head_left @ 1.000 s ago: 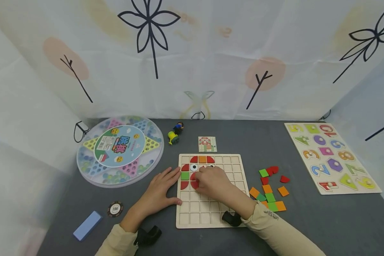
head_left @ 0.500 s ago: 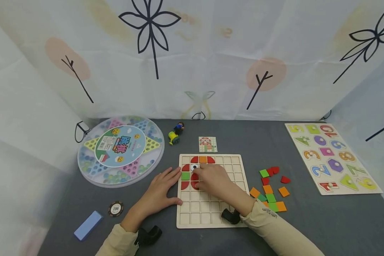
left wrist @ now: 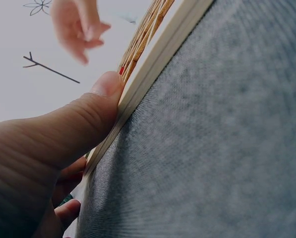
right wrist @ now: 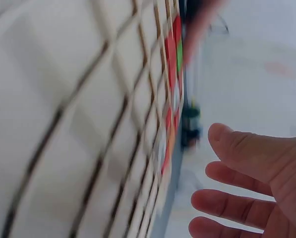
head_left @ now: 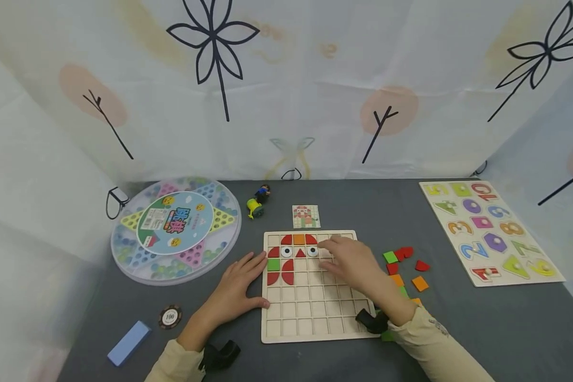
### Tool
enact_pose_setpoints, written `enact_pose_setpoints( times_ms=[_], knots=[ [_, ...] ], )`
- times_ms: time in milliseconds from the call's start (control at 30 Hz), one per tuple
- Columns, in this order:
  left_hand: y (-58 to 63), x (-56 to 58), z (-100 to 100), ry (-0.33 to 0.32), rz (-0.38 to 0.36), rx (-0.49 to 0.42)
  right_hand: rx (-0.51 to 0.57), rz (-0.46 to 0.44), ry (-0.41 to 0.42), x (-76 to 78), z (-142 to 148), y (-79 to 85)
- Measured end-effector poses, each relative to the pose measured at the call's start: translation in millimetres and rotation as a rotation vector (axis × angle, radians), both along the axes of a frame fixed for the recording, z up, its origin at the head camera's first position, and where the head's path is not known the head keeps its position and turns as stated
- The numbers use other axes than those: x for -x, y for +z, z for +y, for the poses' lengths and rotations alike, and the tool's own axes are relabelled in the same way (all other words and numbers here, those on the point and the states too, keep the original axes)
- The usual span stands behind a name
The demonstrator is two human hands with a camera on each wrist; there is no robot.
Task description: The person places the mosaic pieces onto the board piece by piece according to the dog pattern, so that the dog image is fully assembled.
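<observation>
A wooden grid board (head_left: 310,310) lies on the table, its upper left cells filled with coloured pieces. Among them are an orange square (head_left: 298,240), two eye tiles (head_left: 286,252), a red triangle (head_left: 300,253), a green square (head_left: 274,265) and several red curved pieces (head_left: 288,278). My left hand (head_left: 239,289) rests along the board's left edge; in the left wrist view its thumb (left wrist: 105,96) presses against the wooden side. Over the right half of the board hovers my right hand (head_left: 355,265), fingers relaxed and apart, with nothing between them in the right wrist view.
Loose red, green and orange pieces (head_left: 420,284) lie right of the board, partly behind the right forearm. A pattern card (head_left: 306,216) and small toy figures (head_left: 255,208) are behind it. Around are a round game box (head_left: 124,249), number board (head_left: 477,276), poker chip (head_left: 170,317) and blue block (head_left: 129,343).
My right hand has moved right and off the filled cells, uncovering the red triangle and the right eye tile. The left hand stays at the board's edge. The head view has shifted slightly.
</observation>
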State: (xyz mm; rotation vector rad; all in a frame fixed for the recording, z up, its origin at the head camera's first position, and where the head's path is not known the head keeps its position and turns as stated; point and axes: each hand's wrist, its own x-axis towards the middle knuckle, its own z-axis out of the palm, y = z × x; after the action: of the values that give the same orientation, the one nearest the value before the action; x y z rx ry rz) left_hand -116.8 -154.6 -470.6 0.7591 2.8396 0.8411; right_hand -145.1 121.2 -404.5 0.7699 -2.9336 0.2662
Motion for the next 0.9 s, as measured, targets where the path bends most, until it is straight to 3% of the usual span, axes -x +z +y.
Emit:
enact_pose_setpoints(
  times_ms=[133, 300, 400, 633, 900],
  knots=[
    [-1.8, -0.1, 0.1, 0.005, 0.009, 0.007, 0.046, 0.028, -0.113, -2.8, 50.8, 1.6],
    [-3.6, 0.1, 0.0, 0.004, 0.004, 0.012, 0.032, -0.037, -0.27, -7.0, 104.6, -0.7],
    [-2.9, 0.2, 0.5, 0.003, -0.007, 0.005, 0.025, -0.075, -0.319, -10.4, 125.3, -1.9],
    [-3.9, 0.0, -1.1, 0.01, 0.008, -0.014, 0.013, -0.103, -0.319, -13.4, 141.8, -7.1],
    [-3.4, 0.4, -0.1, 0.011, -0.011, 0.003, -0.013, -0.137, -0.363, -2.4, 146.4, -13.7]
  ],
)
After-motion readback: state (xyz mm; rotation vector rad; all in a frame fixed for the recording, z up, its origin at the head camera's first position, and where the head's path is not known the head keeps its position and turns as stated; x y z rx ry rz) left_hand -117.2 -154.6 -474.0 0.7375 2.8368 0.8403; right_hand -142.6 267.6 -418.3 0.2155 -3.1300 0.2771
